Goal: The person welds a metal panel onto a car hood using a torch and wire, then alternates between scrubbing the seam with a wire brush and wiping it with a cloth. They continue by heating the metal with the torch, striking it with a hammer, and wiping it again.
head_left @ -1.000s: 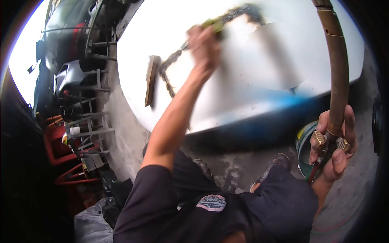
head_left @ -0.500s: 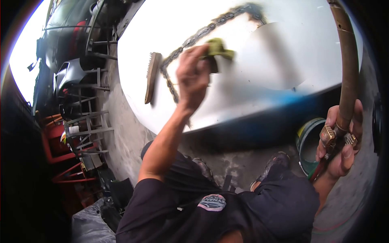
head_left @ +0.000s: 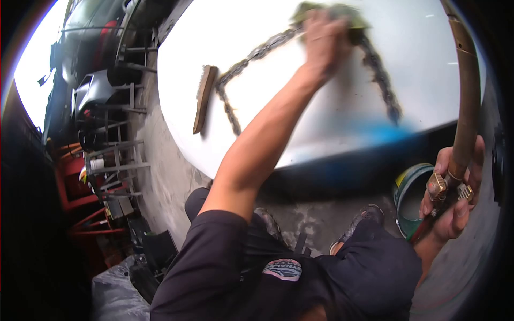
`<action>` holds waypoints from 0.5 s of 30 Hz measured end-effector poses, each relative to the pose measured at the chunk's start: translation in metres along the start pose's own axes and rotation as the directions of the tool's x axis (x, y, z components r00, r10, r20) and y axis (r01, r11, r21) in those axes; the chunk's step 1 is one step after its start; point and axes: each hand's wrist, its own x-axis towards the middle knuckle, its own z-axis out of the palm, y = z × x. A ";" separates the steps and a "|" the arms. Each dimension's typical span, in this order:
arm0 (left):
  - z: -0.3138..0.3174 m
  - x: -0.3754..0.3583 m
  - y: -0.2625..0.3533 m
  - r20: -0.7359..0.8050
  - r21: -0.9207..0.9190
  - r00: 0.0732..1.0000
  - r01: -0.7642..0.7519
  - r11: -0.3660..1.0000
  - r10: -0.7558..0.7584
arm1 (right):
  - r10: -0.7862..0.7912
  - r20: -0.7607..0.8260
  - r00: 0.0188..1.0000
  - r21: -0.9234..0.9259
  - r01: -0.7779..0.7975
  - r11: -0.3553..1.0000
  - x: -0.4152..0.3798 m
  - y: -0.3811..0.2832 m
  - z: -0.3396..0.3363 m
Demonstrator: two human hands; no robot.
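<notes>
My left hand (head_left: 324,40) is closed on an olive-green cloth (head_left: 356,17), pressed to a white panel (head_left: 423,75) at the top corner of a dark, chain-like line (head_left: 265,48). Brownish scorch marks edge this line, and another stretch runs down to the right of my hand. My right hand (head_left: 455,214) grips a gas torch (head_left: 463,96) at its brass valve knobs. Its long brown tube points up past the panel's right side, with the tip out of view. A wire brush (head_left: 203,101) with a wooden handle lies on the panel, left of the line.
A green bucket (head_left: 401,206) stands on the concrete floor below my right hand. Grey metal stands (head_left: 120,147) and a red metal frame (head_left: 72,184) are at the left. A blurred blue patch (head_left: 385,134) shows near the panel's lower edge.
My left hand has moved up and right with the cloth, from the middle of the panel to the line's top corner. The line's right stretch, hidden before, now shows. My right hand has barely moved.
</notes>
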 end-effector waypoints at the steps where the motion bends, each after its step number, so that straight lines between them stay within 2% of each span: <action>1: -0.001 0.013 0.015 -0.021 -0.015 0.997 -0.080 0.997 0.080 | 0.001 0.023 1.000 0.005 -0.001 1.000 0.001 0.000 0.002; 4: -0.015 -0.025 -0.049 -0.044 -0.025 0.997 -0.064 0.998 0.063 | -0.047 -0.038 0.998 -0.096 0.043 0.994 -0.004 0.005 0.009; 5: -0.045 -0.054 -0.064 0.001 0.044 0.994 0.107 0.993 -0.107 | -0.083 -0.062 0.995 -0.137 0.074 0.988 -0.009 0.007 0.007; 6: -0.063 -0.084 -0.085 0.066 -0.497 0.867 0.457 0.737 -0.494 | -0.087 -0.077 0.993 -0.135 0.076 0.988 -0.011 0.005 0.005; 7: -0.128 -0.082 -0.059 0.256 -0.196 0.766 0.639 0.744 -0.590 | -0.072 -0.071 0.995 -0.120 0.063 0.991 -0.012 0.003 0.004; 8: -0.155 -0.110 -0.074 0.183 0.224 0.763 0.581 0.782 -0.620 | -0.058 -0.066 0.996 -0.101 0.051 0.994 -0.012 0.001 0.003; 9: -0.178 -0.144 -0.096 0.169 0.372 0.755 0.546 0.751 -0.633 | -0.061 -0.084 0.995 -0.095 0.052 0.994 -0.013 0.001 0.002; 10: -0.199 -0.165 -0.100 0.124 0.315 0.775 0.561 0.765 -0.620 | -0.051 -0.079 0.996 -0.076 0.045 0.996 -0.011 0.000 0.001; 12: -0.233 -0.185 -0.085 -0.008 0.143 0.744 0.662 0.736 -0.668 | -0.053 -0.078 0.995 -0.054 0.049 0.997 -0.008 -0.001 0.001; 13: -0.243 -0.188 -0.075 -0.050 0.099 0.756 0.655 0.749 -0.653 | -0.050 -0.082 0.995 -0.056 0.045 0.997 -0.008 0.000 0.000; 15: -0.249 -0.196 -0.068 -0.069 -0.015 0.737 0.673 0.739 -0.673 | -0.054 -0.085 0.995 -0.049 0.050 0.998 -0.008 0.003 -0.003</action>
